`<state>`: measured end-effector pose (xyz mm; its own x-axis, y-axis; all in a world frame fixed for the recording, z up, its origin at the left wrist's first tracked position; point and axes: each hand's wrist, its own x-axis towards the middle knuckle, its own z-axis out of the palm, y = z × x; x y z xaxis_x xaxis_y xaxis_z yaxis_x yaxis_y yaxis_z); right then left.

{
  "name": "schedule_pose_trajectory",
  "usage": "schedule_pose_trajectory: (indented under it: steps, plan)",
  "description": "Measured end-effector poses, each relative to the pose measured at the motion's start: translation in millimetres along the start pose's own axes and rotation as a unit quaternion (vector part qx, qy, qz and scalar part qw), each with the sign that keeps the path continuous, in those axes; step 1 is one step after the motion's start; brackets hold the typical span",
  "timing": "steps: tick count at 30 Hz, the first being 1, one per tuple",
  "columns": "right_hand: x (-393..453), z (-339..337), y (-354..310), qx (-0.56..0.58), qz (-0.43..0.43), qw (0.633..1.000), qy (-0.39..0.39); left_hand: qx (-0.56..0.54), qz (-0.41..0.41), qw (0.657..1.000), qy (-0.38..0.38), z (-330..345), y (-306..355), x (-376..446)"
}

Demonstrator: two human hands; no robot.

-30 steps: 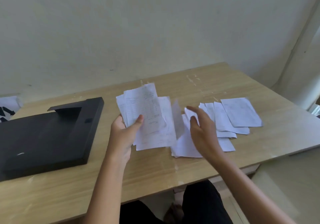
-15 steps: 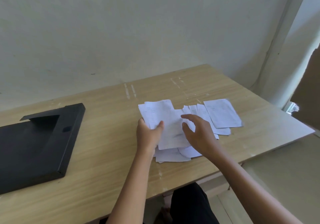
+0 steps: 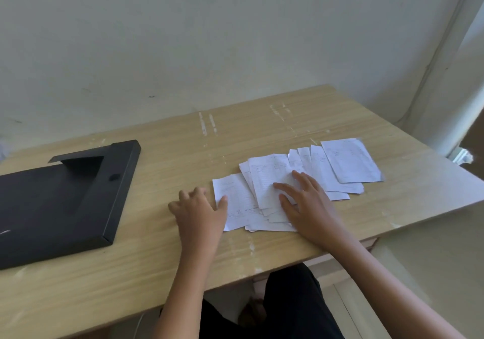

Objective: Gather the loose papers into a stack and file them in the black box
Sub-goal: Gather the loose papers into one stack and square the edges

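Wooden table (image 3: 288, 126), pale and scuffed, against a plain wall. Black box (image 3: 65, 202) laid flat and open at the table's left side, well apart from the papers. Loose papers (image 3: 348, 160) fanned in an overlapping spread right of centre, still unstacked; thin, light, floppy sheets, judged likely to slide on one another and to crease if pinched hard. Right hand (image 3: 309, 205) is pressed flat and spread on the middle sheets, nothing clasped. Left hand (image 3: 199, 213) is rested beside the nearest sheet, thumb touching its edge, fingers loosely curled, holding nothing. Best taken by being swept together from the outer edges, then gripped along one long side.
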<state>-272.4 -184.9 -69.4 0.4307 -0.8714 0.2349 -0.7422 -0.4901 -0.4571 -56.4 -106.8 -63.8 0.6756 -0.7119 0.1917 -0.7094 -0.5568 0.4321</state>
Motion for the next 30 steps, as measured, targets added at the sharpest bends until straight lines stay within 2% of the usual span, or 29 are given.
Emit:
schedule_pose_trajectory:
  steps: [5,14,18,22,23,25,28,30]
  plan:
    - [-2,-1,-2,0.002,-0.004,1.000,0.009,-0.021,0.027,0.999,0.037,-5,5,-13]
    - [-3,-1,-3,-0.012,-0.004,1.000,0.014,-0.121,-0.012,0.993,-0.006,-15,4,4]
    - [-2,-2,-3,-0.009,-0.007,1.000,0.017,-0.125,0.061,0.990,0.015,-32,3,34]
    - [-3,-3,-4,-0.007,-0.001,1.000,0.011,-0.011,0.173,0.980,0.097,-62,17,73]
    - [-2,-2,-3,-0.001,0.000,1.000,0.012,-0.006,0.211,0.974,0.081,-66,26,82]
    - [1,-2,-2,0.065,0.010,0.997,0.035,0.011,0.291,0.957,0.000,-65,54,93]
    - [10,-17,8,0.212,0.061,0.962,0.159,0.090,0.390,0.908,-0.126,-41,100,81]
    - [20,-34,30,0.195,0.109,0.950,0.218,0.136,0.429,0.880,-0.151,-20,117,67]
